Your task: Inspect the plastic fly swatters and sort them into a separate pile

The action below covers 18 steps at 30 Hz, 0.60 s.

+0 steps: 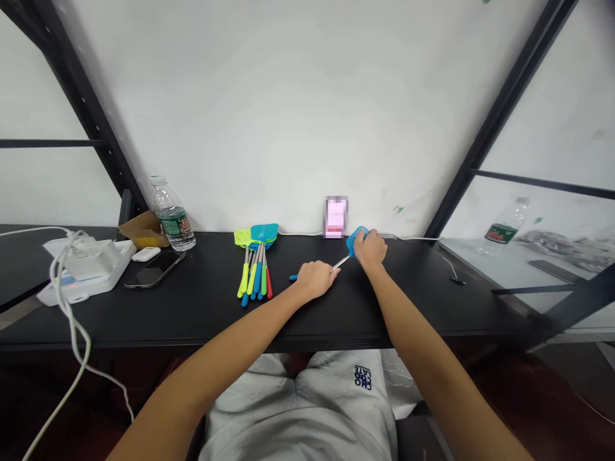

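Currently holding one blue swatter [341, 262] at the black counter [206, 320], near its middle, mesh head toward the right. Observed left grip [316, 280] clamped around the handle, with the blue end protruding; right grip [371, 248] closed on the mesh head. Noted just behind, a lit screen [335, 218] upright near the wall. Found to the left, a fanned pile of swatters [265, 232] with yellow, blue, green and red handles. Recorded farther left: water bottle [175, 222], dark phone [152, 274], white case [146, 254], open cardboard box [144, 225].
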### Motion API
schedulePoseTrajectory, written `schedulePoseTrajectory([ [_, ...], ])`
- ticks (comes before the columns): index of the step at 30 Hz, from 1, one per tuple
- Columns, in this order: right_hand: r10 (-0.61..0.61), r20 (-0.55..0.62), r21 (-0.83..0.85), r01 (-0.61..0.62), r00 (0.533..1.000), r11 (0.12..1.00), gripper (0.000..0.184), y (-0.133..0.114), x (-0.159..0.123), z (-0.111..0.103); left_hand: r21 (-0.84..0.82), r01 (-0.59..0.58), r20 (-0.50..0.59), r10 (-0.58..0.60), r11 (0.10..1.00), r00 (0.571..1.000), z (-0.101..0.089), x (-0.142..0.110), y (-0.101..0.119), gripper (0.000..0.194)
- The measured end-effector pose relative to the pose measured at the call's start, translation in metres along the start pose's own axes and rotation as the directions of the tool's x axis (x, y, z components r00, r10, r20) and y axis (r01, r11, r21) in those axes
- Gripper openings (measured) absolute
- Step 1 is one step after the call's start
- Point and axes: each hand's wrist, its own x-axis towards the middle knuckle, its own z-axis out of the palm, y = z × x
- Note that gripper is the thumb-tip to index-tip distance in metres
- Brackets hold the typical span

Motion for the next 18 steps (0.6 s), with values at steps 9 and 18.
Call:
schedulePoseTrajectory([
  [9, -0.028, -0.32, 0.271, 0.12, 0.947, 0.955, 0.038, -0.009, -0.006, 0.002, -0.119, 0.135, -0.152, -0.153, 0.984, 0.976, -0.008, 0.003, -0.004, 0.065],
  [18, -0.355, -0.113, 0.509, 0.361, 0.928, 0.782, 0.049, -0.033, -0.036, 0.004, -0.208, -0.066, -0.285, 0.004, 0.976, 0.959, -0.006, 0.004, -0.007, 0.053],
])
